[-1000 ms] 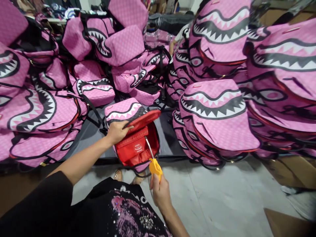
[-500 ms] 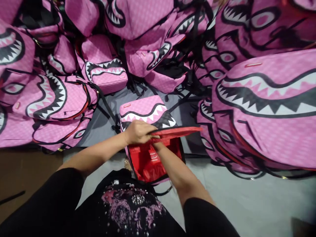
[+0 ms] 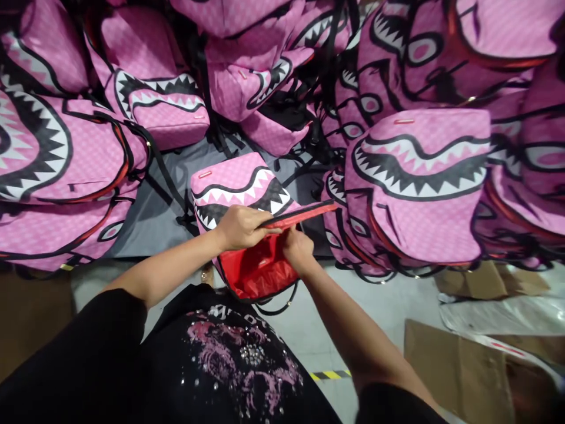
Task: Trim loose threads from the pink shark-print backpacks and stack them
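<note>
In front of me a pink backpack (image 3: pixel 229 168) with a shark-mouth print lies at the table's edge, its main compartment unzipped and the red lining (image 3: pixel 256 271) showing. My left hand (image 3: pixel 242 228) is closed on the edge of the folded-back front panel (image 3: pixel 304 217), fingers under it and thumb on top. At the right side of the opening, just below that panel, is my right hand (image 3: pixel 300 248), its fingers curled in at the bag's rim. What those fingers pinch, if anything, is hidden.
Stacked pink backpacks stand on the left (image 3: pixel 95 147), at the back (image 3: pixel 159 88) and on the right (image 3: pixel 424 171). A grey cloth (image 3: pixel 145 218) covers the table. Flattened cardboard (image 3: pixel 459 365) lies on the floor at right, and yellow-black tape (image 3: pixel 331 374) marks the floor.
My right hand has come out of the red interior to the right side of the opening. My left hand still grips the panel. The view has shifted to the right.
</note>
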`<state>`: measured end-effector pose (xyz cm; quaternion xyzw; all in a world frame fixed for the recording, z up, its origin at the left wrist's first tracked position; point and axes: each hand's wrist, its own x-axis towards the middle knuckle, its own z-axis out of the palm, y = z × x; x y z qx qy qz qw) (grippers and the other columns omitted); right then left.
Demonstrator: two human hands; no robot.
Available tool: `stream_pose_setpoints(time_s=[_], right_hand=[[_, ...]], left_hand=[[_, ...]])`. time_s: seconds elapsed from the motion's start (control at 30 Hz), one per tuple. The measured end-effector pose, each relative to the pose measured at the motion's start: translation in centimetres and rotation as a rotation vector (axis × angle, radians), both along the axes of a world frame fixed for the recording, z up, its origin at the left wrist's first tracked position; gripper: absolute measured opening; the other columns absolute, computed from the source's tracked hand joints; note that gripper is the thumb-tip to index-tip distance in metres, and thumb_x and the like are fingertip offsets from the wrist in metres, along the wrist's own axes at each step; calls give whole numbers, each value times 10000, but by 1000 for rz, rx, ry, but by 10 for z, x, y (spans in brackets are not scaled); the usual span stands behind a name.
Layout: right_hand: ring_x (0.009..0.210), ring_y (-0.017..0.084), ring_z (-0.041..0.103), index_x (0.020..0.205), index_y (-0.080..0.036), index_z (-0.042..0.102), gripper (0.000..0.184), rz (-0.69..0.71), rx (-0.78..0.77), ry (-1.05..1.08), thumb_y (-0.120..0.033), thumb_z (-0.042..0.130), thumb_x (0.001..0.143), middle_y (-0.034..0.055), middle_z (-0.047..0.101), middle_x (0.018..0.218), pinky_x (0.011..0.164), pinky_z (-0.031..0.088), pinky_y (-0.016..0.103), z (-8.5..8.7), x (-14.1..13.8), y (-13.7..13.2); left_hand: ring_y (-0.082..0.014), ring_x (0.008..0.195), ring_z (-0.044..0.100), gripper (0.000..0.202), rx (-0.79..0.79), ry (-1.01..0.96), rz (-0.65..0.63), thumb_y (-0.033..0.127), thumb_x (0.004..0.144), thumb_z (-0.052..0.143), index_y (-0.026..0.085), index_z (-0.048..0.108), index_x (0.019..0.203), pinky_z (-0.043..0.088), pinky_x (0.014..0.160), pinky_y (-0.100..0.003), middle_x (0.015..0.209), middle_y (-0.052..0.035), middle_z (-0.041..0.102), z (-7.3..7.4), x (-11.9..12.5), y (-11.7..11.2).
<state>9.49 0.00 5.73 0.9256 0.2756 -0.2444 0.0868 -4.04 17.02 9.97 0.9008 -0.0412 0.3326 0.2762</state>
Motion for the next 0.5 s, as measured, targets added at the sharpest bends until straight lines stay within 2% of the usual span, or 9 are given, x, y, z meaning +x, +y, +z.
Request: stream_pose_setpoints(time_s=[0.07,0.1,0.2,0.27,0.3,0.37,0.43,0.5], right_hand=[[1031,277,695,1256,-111,488,412,-69,-9,-56,-392,285,1034,206,705,1073,834,507,343,-5,9,13],[1036,286,694,1224,-109,510,413,-90,-19,-67,-402,292,1031,214,701,1077,841,510,353,-5,9,10],[1053,301,686,1168,-112,555,413,-147,-80,-11,-436,348,1015,237,683,1092,863,513,377,0,-7,-30],[912,277,721,1086,-134,598,393,-193,-140,135,-468,413,993,191,706,958,782,537,350,3,-28,-69],[776,256,727,1022,-145,616,378,-252,-149,248,-481,448,977,147,703,830,698,542,326,4,-40,-86],[502,197,647,897,-159,618,346,-435,-91,485,-488,523,943,45,607,567,523,494,266,0,-59,-109],[366,148,528,869,-164,593,330,-643,46,640,-479,530,945,-24,482,433,424,410,219,-9,-67,-113],[341,121,465,920,-174,561,341,-782,217,679,-498,472,973,-56,428,413,398,366,201,-23,-67,-101]], left_hand=[[-123,493,575,400,-19,29,97,467,951,531,175,658,709,350,508,-245,564,-13,634,1,-1,4],[-126,497,575,385,-47,34,168,457,948,539,174,665,719,341,509,-249,573,-17,639,1,-1,7],[-142,518,585,317,-132,30,344,408,933,566,169,689,765,325,520,-260,597,-28,654,-7,1,17],[-150,523,588,302,-160,42,394,397,924,576,168,691,765,317,523,-265,599,-32,658,-14,5,19],[-151,524,588,306,-174,49,401,401,924,574,170,691,761,315,524,-265,600,-31,659,-16,7,18],[-146,520,583,327,-204,49,375,422,928,564,177,688,751,314,523,-262,594,-25,653,-19,10,13],[-134,510,570,342,-231,38,307,442,930,560,183,685,745,318,519,-253,581,-13,640,-17,13,8],[-121,494,552,358,-233,32,231,460,926,568,184,674,724,318,510,-243,563,-2,619,-13,16,4]])
